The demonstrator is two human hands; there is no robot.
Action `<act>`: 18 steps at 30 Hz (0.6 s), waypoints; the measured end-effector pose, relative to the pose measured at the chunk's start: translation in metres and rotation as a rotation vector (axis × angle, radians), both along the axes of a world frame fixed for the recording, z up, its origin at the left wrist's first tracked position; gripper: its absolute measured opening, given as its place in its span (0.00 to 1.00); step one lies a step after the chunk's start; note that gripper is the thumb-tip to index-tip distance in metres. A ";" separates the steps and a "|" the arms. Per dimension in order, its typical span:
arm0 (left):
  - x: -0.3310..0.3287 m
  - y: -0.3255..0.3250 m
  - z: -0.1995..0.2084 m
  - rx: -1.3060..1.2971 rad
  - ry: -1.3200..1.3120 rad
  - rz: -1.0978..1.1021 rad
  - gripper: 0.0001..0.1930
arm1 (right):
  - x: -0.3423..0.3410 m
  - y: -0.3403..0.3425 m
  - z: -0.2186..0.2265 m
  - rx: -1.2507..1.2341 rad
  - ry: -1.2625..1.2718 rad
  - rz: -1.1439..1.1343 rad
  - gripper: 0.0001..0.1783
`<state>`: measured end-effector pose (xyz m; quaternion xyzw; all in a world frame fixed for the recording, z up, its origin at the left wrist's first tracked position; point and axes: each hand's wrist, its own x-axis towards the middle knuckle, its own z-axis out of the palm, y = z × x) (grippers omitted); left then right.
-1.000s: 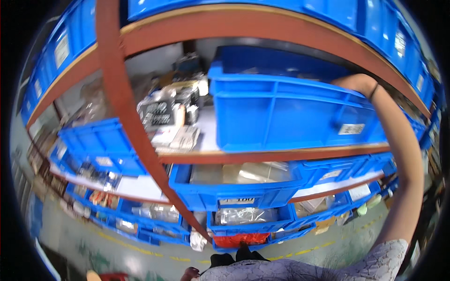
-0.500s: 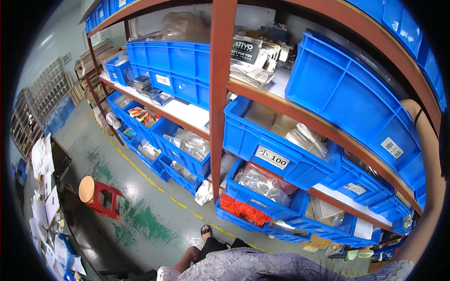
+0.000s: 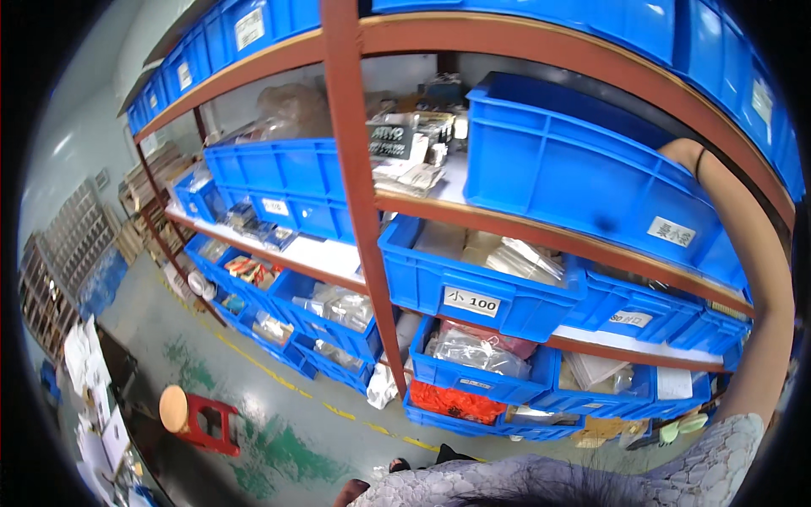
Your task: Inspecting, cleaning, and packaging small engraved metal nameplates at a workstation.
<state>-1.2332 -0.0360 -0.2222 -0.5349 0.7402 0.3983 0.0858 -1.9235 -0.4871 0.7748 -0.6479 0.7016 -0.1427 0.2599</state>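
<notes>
My right arm (image 3: 756,279) reaches up along the right side to a large blue plastic bin (image 3: 557,160) on the middle shelf. My right hand (image 3: 678,152) goes over the bin's upper rim, and its fingers are hidden inside. A dark band circles the wrist. What the hand touches in there cannot be seen. A small piece of my left arm (image 3: 353,492) shows at the lower edge, with the left hand out of sight. Below the large bin stands another blue bin (image 3: 422,279) with clear plastic bags (image 3: 524,260) in it.
A red-brown shelf post (image 3: 355,169) rises left of the bin. Stacked cards and papers (image 3: 405,148) lie between them. More blue bins (image 3: 473,372) fill the lower shelves. A red stool (image 3: 211,425) with a round wooden seat stands on the floor, near a cluttered table (image 3: 101,422) at left.
The view has tilted up, so the shelves sit lower and the upper bins show more. My right hand remains over the large bin's rim. Less of my left arm and feet shows.
</notes>
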 end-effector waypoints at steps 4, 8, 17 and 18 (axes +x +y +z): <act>0.026 -0.080 0.035 -0.072 -0.005 -0.067 0.20 | 0.015 0.025 -0.012 -0.070 -0.060 -0.052 0.25; 0.033 -0.125 0.060 -0.131 0.016 -0.081 0.20 | 0.012 0.061 -0.037 -0.128 -0.103 -0.058 0.25; 0.043 -0.117 0.069 -0.154 0.100 0.012 0.19 | 0.038 0.110 -0.102 -0.147 -0.163 0.050 0.25; 0.044 -0.118 0.069 -0.159 0.110 0.024 0.18 | 0.037 0.115 -0.108 -0.151 -0.169 0.064 0.25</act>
